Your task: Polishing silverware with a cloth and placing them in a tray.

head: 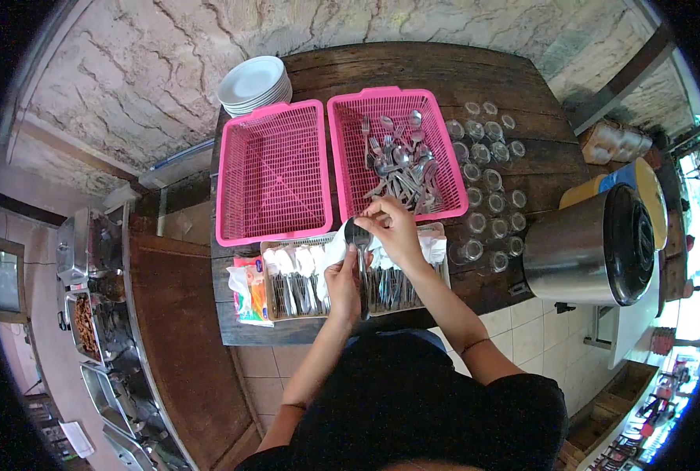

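Observation:
My left hand (344,285) grips a metal spoon (359,234) by its handle, bowl end up, with what looks like a fork lying along it. A white paper napkin (333,252) spreads behind the spoon's bowl. At the top of the bowl, the fingers of my right hand (392,231) pinch the napkin's edge. Below both hands is a beige basket (269,288) with rows of cutlery (306,294), their upper ends wrapped in white napkins. The pink plastic basket (457,182) just beyond holds loose spoons and forks (406,168).
Left of it stands another pink basket (273,171) with a bare bottom. White plates (253,85) are stacked at the back left. A napkin packet (253,291) lies at the left. Several upturned glasses (494,179) and a large steel pot (573,247) are on the right.

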Motion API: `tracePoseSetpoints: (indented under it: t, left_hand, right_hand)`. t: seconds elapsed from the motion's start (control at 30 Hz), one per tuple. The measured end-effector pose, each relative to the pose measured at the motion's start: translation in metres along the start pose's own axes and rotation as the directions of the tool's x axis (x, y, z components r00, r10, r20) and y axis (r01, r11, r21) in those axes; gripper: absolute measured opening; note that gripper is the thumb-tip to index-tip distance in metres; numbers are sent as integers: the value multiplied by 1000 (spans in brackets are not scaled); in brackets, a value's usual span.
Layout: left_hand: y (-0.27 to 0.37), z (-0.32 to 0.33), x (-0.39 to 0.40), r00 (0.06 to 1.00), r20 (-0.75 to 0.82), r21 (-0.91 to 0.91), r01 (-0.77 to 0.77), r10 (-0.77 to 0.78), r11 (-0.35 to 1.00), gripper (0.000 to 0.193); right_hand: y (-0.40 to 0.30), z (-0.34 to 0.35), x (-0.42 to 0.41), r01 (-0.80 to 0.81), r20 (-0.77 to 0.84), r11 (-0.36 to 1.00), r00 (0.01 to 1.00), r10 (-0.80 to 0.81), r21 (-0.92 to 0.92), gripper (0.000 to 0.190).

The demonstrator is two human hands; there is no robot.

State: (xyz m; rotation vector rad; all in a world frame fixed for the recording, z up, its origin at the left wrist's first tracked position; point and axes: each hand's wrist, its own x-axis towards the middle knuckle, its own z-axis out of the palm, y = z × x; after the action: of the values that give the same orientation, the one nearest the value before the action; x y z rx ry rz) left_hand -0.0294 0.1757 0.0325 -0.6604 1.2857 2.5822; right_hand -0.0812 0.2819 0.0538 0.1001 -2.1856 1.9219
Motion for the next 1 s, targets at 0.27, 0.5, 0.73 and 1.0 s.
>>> tracePoseSetpoints:
  t: [0.27,0.5,0.73,1.0]
  left_hand:
    - [-1,2,-22,999,-38,26,-20,21,999,19]
    - [-10,-6,-30,997,10,116,-74,73,991,15]
    - [-5,-7,-36,975,-90,-93,-211,203,973,14]
    - [-2,-13,-42,959,-139,60,-242,248,968,21]
  right_hand:
    - [-5,1,-22,36,-101,997,994,-43,-72,20]
    - [-6,6,-50,189,-171,928,952,-253,-322,22]
    - [-3,27,-127,-133,-130,991,983,128,-31,23]
    - [-2,32,-143,-93,36,981,994,101,-172,21]
